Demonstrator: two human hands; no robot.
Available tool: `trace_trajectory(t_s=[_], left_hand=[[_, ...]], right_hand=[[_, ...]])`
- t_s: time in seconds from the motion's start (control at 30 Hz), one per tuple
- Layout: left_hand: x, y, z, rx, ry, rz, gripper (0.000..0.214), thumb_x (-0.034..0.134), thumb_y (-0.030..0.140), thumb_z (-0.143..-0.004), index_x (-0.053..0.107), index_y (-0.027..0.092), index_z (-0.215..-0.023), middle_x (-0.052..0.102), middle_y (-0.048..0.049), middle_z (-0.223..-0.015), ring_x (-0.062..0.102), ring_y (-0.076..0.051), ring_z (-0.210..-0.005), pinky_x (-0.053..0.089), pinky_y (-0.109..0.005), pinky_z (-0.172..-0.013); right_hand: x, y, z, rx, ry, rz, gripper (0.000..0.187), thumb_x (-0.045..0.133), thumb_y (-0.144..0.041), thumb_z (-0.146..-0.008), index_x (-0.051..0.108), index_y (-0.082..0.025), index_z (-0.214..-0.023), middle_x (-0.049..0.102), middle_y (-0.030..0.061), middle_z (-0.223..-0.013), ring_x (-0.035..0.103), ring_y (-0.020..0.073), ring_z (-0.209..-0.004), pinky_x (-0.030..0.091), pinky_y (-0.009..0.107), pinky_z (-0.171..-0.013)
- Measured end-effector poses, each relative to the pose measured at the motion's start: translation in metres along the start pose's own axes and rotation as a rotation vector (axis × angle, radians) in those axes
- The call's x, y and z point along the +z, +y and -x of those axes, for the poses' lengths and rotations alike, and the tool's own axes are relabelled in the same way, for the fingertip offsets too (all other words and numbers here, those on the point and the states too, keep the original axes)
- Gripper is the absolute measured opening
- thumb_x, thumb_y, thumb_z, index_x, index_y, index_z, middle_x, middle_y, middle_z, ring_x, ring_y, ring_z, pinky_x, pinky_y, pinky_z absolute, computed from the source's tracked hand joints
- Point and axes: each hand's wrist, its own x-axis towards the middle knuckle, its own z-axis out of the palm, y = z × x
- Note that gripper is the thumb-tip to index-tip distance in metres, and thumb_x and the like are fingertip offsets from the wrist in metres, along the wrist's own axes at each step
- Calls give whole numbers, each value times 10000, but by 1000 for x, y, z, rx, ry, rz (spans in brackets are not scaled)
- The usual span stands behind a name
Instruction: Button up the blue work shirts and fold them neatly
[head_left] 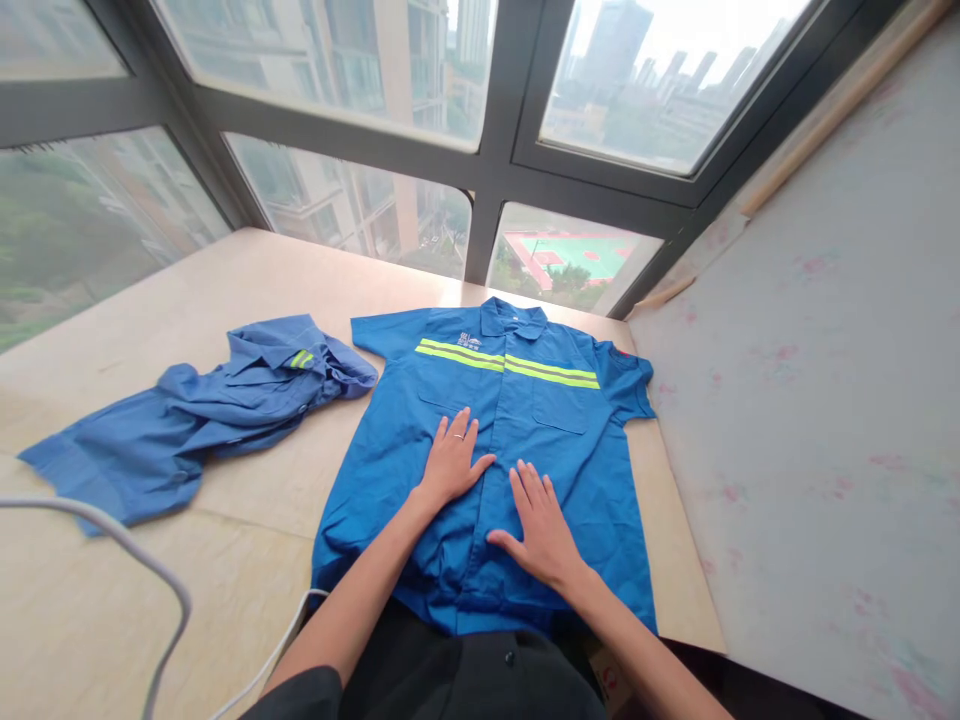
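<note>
A bright blue short-sleeved work shirt with a yellow-green reflective stripe across the chest lies spread flat, front up, collar away from me, on a light wooden table. My left hand, with a ring on one finger, lies flat and open on the shirt's left front panel. Just right of the button placket, my right hand rests flat and open on the fabric, nearer to me. Both palms press on the cloth and hold nothing.
A second, paler blue shirt lies crumpled on the table to the left. A white cable curves across the near left corner. Large windows stand behind the table; a pale speckled wall rises at the right edge.
</note>
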Motion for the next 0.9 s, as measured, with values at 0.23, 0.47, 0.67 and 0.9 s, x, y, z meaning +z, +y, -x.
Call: trace_trajectory(t_s=[0.23,0.47,0.67,0.9], left_hand=[[1,0,0,0,2,-32,727,365,593,-946,418,74,-1453,308,-219,-1558,279,-308,-1460,192,-517,-1200],[2,0,0,-7,18,-31,714,366,582,-950,423,78,-1452,244,-213,-1584,267,-301,-1466,193,-487,-1202],[3,2,5,-52,54,-61,742,402,594,-929,359,116,-1496,244,-188,-1593,235,-333,-1472,208,-510,-1185],[5,6,18,-80,57,-90,744,398,634,-908,404,160,-1482,362,-172,-1546,268,-368,-1453,157,-584,-1178]], right_hand=[[-5,26,57,34,-32,39,859,518,-628,-889,203,-201,-1565,241,139,-1600,238,329,-1470,261,541,-1168],[-6,28,65,102,10,62,809,487,-586,-924,183,-204,-1569,203,134,-1612,219,328,-1476,259,537,-1170],[-2,26,68,114,40,59,865,478,-602,-922,100,-184,-1578,219,141,-1606,222,321,-1476,269,531,-1171],[-1,25,76,85,-7,67,809,447,-607,-936,170,-186,-1568,213,136,-1608,195,304,-1486,258,528,-1176]])
